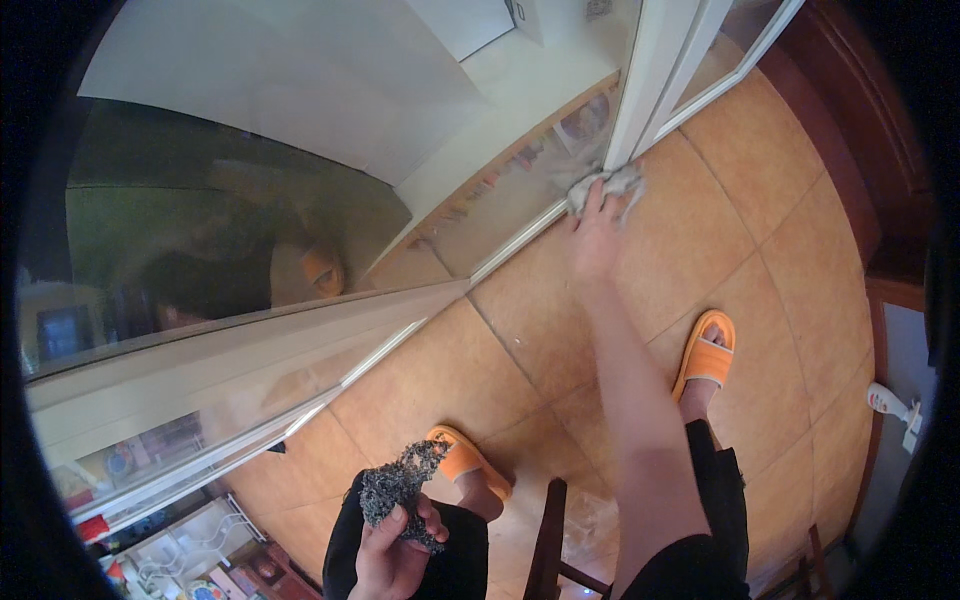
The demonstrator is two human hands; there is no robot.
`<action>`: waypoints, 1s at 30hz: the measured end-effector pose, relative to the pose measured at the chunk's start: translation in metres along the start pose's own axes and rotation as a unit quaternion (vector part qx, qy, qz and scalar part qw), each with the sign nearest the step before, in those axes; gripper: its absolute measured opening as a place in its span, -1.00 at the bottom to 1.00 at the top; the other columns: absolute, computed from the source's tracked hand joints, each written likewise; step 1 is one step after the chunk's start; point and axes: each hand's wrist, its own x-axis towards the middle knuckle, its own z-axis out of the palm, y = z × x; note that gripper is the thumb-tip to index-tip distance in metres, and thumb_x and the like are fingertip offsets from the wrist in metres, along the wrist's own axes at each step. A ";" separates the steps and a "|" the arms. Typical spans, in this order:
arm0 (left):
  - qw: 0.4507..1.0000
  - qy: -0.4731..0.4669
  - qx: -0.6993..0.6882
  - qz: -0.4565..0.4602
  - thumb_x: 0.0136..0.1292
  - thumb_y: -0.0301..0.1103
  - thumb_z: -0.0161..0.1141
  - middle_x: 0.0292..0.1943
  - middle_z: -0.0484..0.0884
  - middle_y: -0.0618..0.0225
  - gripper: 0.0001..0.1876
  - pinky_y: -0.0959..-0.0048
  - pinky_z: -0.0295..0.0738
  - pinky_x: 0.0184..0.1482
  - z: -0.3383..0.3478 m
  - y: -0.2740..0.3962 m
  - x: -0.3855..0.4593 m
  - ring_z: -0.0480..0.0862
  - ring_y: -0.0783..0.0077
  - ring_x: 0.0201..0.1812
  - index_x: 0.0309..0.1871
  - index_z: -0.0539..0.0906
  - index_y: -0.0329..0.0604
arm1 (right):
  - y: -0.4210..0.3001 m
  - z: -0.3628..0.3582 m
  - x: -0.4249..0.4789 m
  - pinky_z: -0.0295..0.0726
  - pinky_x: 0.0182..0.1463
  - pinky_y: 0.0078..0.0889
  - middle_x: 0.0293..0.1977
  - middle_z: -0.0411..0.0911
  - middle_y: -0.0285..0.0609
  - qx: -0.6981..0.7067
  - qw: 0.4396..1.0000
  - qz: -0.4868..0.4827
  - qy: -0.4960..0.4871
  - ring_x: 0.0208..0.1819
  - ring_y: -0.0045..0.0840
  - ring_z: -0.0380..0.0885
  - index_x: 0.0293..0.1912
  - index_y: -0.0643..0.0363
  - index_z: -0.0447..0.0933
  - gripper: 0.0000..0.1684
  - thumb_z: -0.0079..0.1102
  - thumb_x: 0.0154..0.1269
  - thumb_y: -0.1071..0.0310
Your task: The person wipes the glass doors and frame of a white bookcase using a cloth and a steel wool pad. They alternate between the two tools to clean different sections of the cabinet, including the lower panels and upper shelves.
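Note:
My left hand (397,547) grips a grey steel wool scouring pad (397,484) above my left knee. A loose tuft of the pad hangs out past my fingers. My right arm reaches forward and down, and my right hand (596,232) presses a crumpled pale cloth (606,191) at the foot of the white door frame (637,90). The cloth touches the bottom of the frame and the tiled floor (540,330). My fingers are spread over it and partly hide it. Beside it stands a glass door panel (465,232) with reflections in it.
Orange slippers (709,356) are on my feet, set apart on the tiles. A dark wooden chair or stool leg (549,525) rises between my legs. A white spray bottle (889,401) lies at the far right. At lower left, a white wire rack (202,540) stands among household items.

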 end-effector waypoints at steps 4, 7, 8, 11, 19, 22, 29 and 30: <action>1.000 0.001 0.001 -0.010 0.27 -0.11 0.32 -0.25 0.50 0.27 -0.54 0.27 0.47 -0.17 0.003 0.003 -0.003 0.53 0.34 -0.23 0.04 0.44 -0.23 | -0.013 0.015 -0.060 0.60 0.10 -0.01 0.25 0.26 0.11 0.026 0.989 -0.082 -0.119 0.17 0.01 0.48 0.49 0.02 0.09 -0.09 0.22 0.18 0.40; 1.000 -0.003 -0.001 -0.020 0.27 -0.10 0.32 -0.26 0.50 0.29 -0.54 0.28 0.47 -0.17 0.002 0.003 -0.002 0.53 0.35 -0.24 0.04 0.45 -0.23 | -0.005 0.012 -0.065 0.58 0.13 -0.04 0.28 0.26 0.10 0.111 0.978 -0.104 -0.142 0.18 -0.01 0.47 0.47 -0.10 0.17 -0.12 0.20 0.16 0.45; 1.000 -0.005 -0.002 -0.024 0.27 -0.10 0.32 -0.26 0.50 0.30 -0.54 0.28 0.47 -0.17 0.002 0.004 -0.001 0.53 0.35 -0.24 0.04 0.45 -0.23 | 0.001 0.011 -0.063 0.58 0.13 -0.05 0.30 0.26 0.09 0.154 0.974 -0.101 -0.129 0.20 -0.02 0.46 0.46 -0.15 0.20 -0.13 0.20 0.16 0.45; 1.000 0.009 0.005 -0.012 0.27 -0.10 0.31 -0.26 0.51 0.31 -0.53 0.29 0.46 -0.17 0.003 0.001 -0.001 0.53 0.36 -0.25 0.05 0.45 -0.23 | 0.015 -0.004 -0.033 0.55 0.19 -0.09 0.33 0.28 0.02 0.203 0.978 -0.041 -0.039 0.26 -0.05 0.41 0.42 -0.25 0.27 -0.17 0.18 0.16 0.46; 0.999 -0.023 0.003 -0.038 0.40 -0.18 0.20 -0.26 0.52 0.27 -0.64 0.38 0.48 -0.14 0.015 0.010 -0.007 0.55 0.38 -0.24 0.04 0.47 -0.29 | 0.034 -0.012 0.014 0.57 0.14 -0.08 0.28 0.34 -0.03 0.140 0.988 -0.059 -0.032 0.17 0.00 0.47 0.44 -0.11 0.25 -0.16 0.19 0.16 0.48; 0.997 -0.021 0.013 -0.070 0.41 -0.17 0.20 -0.26 0.53 0.28 -0.67 0.39 0.49 -0.12 0.012 0.006 -0.010 0.56 0.39 -0.24 -0.01 0.47 -0.27 | -0.004 0.018 -0.031 0.56 0.15 -0.11 0.24 0.39 -0.02 0.207 0.978 0.010 0.029 0.14 -0.04 0.50 0.45 -0.05 0.23 -0.13 0.23 0.13 0.47; 0.998 -0.031 -0.003 -0.051 0.39 -0.18 0.21 -0.21 0.51 0.29 -0.58 0.38 0.48 -0.12 0.018 0.010 -0.011 0.54 0.40 -0.22 0.14 0.44 -0.28 | 0.018 0.046 -0.080 0.55 0.16 -0.08 0.22 0.41 0.08 0.342 0.937 0.036 -0.069 0.20 -0.04 0.46 0.45 -0.15 0.25 -0.14 0.21 0.14 0.42; 0.998 -0.035 -0.006 -0.059 0.39 -0.18 0.21 -0.18 0.51 0.29 -0.53 0.38 0.47 -0.12 0.012 0.007 -0.012 0.53 0.39 -0.21 0.22 0.41 -0.28 | 0.025 0.041 -0.063 0.56 0.15 -0.08 0.24 0.40 0.08 0.321 0.946 0.033 -0.016 0.20 -0.04 0.47 0.45 -0.15 0.26 -0.17 0.19 0.16 0.39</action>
